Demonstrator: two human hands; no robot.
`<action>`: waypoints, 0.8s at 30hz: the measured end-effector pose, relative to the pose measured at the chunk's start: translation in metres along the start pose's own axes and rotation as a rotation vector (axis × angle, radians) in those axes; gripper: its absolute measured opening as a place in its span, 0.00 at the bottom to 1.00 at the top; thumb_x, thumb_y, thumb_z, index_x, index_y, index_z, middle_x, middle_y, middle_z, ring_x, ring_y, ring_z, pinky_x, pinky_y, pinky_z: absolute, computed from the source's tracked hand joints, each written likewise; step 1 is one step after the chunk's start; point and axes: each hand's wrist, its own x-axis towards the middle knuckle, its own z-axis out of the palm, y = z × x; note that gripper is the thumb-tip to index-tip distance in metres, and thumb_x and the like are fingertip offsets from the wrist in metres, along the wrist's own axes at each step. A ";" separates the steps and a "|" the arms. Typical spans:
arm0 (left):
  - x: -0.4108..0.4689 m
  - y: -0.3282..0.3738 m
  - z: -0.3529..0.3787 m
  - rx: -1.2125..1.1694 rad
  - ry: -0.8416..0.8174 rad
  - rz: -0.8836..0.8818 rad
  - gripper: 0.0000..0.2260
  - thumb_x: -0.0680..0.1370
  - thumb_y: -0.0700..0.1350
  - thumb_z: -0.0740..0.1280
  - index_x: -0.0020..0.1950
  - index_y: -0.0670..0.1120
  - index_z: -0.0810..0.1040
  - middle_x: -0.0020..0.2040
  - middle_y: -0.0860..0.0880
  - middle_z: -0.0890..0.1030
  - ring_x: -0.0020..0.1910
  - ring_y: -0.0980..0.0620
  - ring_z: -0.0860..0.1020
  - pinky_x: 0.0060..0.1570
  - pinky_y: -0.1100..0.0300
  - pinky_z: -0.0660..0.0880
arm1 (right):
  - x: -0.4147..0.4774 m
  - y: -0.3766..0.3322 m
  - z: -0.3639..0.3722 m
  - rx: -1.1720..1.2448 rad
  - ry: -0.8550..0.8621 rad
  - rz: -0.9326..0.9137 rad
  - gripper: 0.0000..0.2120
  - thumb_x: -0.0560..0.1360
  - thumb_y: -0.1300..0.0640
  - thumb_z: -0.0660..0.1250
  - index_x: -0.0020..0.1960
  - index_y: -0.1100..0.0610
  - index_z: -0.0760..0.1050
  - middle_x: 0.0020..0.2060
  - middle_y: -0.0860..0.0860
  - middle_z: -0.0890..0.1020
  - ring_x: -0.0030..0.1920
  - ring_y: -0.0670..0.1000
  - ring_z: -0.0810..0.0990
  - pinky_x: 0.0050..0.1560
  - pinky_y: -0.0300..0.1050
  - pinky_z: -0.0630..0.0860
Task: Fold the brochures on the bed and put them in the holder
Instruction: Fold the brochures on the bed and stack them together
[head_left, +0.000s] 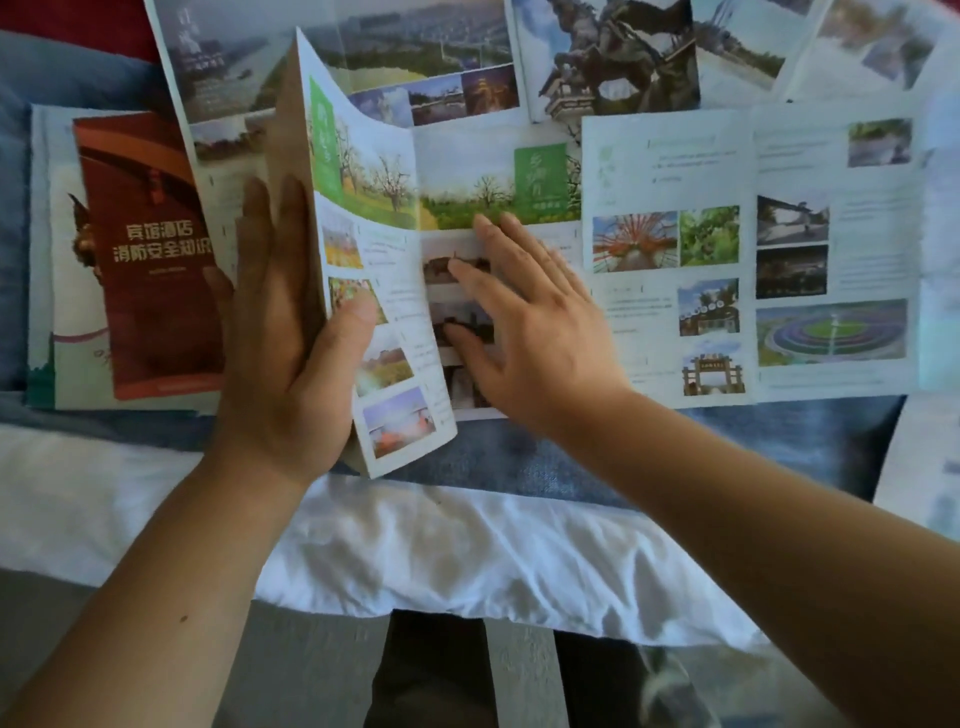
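Brochure (498, 249) w/ photos, left panel lifted, seemingly mid-fold

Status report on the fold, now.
Left hand gripping the raised end panel, thumb over its edge. Right hand flat, open, pinning the green brochure. Red leaflet lies clear left. Holder not in view.

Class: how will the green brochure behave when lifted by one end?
Probably floppy: the green brochure already curves where the left hand raises its panel. Likely light. It should bend along its creases, since the right hand presses the rest flat.
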 end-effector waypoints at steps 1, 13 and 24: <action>0.000 0.005 0.006 -0.003 -0.008 0.021 0.32 0.79 0.54 0.57 0.83 0.48 0.56 0.82 0.43 0.60 0.81 0.41 0.57 0.76 0.33 0.55 | -0.002 0.005 -0.006 0.017 0.042 0.013 0.23 0.80 0.47 0.66 0.72 0.55 0.75 0.78 0.57 0.67 0.80 0.58 0.61 0.78 0.59 0.62; 0.005 0.044 0.095 0.069 -0.058 0.009 0.39 0.78 0.59 0.57 0.84 0.48 0.46 0.84 0.46 0.46 0.83 0.49 0.44 0.79 0.37 0.46 | -0.073 0.129 -0.062 -0.136 0.084 0.259 0.26 0.84 0.44 0.57 0.80 0.51 0.64 0.82 0.53 0.59 0.83 0.56 0.51 0.81 0.60 0.50; 0.016 0.039 0.143 0.643 -0.021 -0.015 0.40 0.79 0.67 0.52 0.84 0.49 0.46 0.83 0.37 0.45 0.82 0.34 0.43 0.78 0.35 0.41 | -0.088 0.144 -0.054 -0.165 0.108 0.203 0.27 0.86 0.45 0.52 0.83 0.52 0.57 0.83 0.53 0.55 0.83 0.56 0.49 0.81 0.58 0.49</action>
